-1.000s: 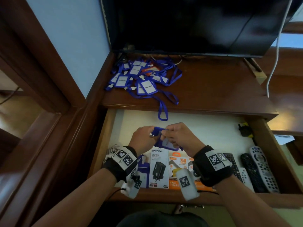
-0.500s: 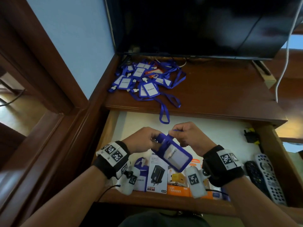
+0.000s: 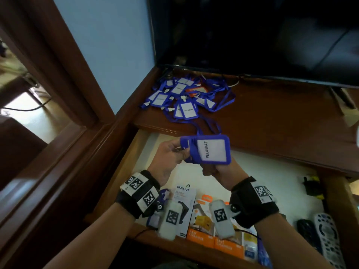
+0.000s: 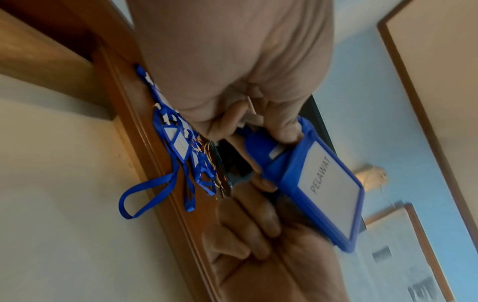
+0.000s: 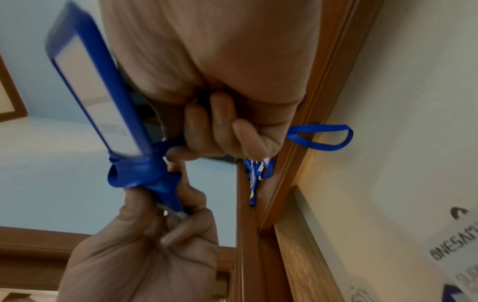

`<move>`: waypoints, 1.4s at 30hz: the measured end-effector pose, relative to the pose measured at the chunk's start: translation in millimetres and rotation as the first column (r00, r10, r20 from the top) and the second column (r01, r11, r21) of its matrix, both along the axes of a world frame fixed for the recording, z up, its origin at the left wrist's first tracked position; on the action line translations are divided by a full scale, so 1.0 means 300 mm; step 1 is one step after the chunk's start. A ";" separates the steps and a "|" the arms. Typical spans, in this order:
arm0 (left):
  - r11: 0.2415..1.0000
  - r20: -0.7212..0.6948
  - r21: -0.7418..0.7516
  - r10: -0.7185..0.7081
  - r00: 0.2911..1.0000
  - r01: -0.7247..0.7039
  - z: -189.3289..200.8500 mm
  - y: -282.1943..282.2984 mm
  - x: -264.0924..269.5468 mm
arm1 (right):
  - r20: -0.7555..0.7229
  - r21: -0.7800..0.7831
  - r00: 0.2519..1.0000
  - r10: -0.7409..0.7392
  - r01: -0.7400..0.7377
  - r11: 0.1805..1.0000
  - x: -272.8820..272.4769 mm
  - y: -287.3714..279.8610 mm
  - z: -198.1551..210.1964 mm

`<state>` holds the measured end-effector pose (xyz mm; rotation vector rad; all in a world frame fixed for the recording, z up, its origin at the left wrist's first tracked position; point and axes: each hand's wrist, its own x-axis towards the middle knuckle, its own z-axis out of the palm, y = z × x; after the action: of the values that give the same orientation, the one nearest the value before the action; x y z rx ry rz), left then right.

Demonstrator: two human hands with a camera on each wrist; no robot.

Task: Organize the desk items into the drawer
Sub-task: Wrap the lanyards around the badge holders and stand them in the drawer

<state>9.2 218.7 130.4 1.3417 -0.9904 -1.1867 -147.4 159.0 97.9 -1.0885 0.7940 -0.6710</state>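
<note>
Hands raised over drawer (image 3: 124, 179), left hand (image 3: 167, 152) pinching lanyard, right hand (image 3: 215, 169) gripping badge holder (image 3: 207, 150).

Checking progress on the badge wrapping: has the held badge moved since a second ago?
Yes. The badge has risen from just above the charger boxes toward the desk edge.

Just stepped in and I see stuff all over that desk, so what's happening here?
A person is tidying badges into the open drawer. Both hands hold one blue badge holder marked PELAWAT above the drawer: the left hand pinches the clip end of its lanyard, which is wrapped round the holder, and the right hand grips the holder from below. A pile of similar badges lies on the desk. Charger boxes and remotes lie in the drawer.
</note>
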 end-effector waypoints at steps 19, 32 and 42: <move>0.909 0.291 0.412 -0.195 0.937 0.061 -0.249 0.034 0.478 | -0.217 0.268 0.975 -0.037 0.096 0.959 0.194 -0.123 -0.153; 0.459 0.499 0.823 -0.866 -0.040 0.334 -0.505 -0.099 0.491 | -0.527 -0.290 0.764 -0.372 0.250 0.924 0.434 -0.472 -0.134; 0.402 0.498 0.829 -0.846 -0.188 0.388 -0.636 -0.023 0.475 | -0.866 -0.432 0.360 -0.346 -0.194 0.881 0.591 -0.575 -0.196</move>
<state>151.7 211.9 -60.3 2.0121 -2.8698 -1.2567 29.9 -13.6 38.9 -1.9687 1.7700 -0.2283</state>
